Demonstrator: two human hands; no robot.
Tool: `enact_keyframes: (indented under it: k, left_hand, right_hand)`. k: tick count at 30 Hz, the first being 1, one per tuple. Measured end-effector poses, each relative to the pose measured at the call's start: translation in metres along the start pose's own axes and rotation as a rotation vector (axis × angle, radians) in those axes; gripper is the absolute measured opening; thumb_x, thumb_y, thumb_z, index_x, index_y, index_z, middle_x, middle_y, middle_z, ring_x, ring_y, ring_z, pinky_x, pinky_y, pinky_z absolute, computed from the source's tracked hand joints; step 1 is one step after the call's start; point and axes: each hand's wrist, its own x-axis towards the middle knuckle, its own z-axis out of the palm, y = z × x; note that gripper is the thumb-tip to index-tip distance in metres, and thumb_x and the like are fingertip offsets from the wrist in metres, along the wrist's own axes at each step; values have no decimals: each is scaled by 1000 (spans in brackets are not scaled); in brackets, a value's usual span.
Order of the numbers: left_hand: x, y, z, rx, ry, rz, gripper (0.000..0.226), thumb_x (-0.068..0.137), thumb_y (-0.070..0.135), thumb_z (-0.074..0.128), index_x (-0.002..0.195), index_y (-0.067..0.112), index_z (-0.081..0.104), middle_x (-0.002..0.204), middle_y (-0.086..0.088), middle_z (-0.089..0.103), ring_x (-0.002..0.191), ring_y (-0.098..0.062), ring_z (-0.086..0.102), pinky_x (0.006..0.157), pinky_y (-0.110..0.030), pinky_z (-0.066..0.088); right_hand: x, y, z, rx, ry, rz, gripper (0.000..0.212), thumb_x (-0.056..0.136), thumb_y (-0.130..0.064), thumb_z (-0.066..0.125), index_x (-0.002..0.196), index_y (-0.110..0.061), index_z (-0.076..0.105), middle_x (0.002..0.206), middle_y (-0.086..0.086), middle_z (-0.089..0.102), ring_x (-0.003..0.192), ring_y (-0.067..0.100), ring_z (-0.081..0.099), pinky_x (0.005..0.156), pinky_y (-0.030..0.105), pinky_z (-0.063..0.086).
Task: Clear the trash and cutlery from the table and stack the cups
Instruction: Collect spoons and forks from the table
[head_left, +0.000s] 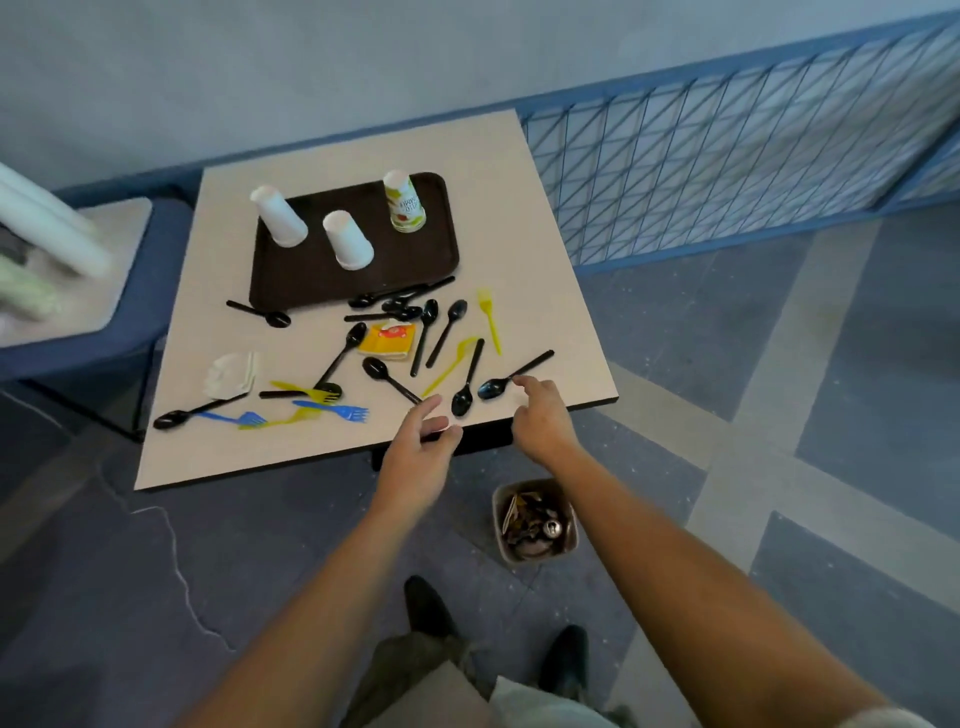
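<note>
A beige table (545, 218) carries a dark brown tray (306, 283) with three upside-down cups: two white cups (280, 215) (349, 240) and a printed cup (404, 201). Several black spoons (511, 375), yellow forks (490, 317) and blue forks (335, 410) lie scattered in front of the tray. A yellow-orange wrapper (389, 340) and a crumpled white napkin (231, 375) lie among them. My left hand (418, 449) hovers at the near table edge, fingers relaxed and holding nothing. My right hand (540, 418) reaches over the near right corner, its fingertips at the bowl of a black spoon.
A small bin (535, 519) holding trash stands on the floor below the table's near right corner. A blue mesh railing (727, 156) runs along the right. Another table (72, 270) with white objects stands at the left. My shoes (431, 608) are on the floor below.
</note>
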Motion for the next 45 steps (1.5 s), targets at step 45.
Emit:
enact_keyframes:
  k: [45]
  left_hand:
    - [219,74,-139,235,-430,107,31,100,27,60,128,40,61,100,11,70,80,0,70,87,-35,58]
  right_hand:
    - [105,-92,38,436,398,491,12,91,-20,65,82,-13,63,74,4,61,65,21,52,57,30,40]
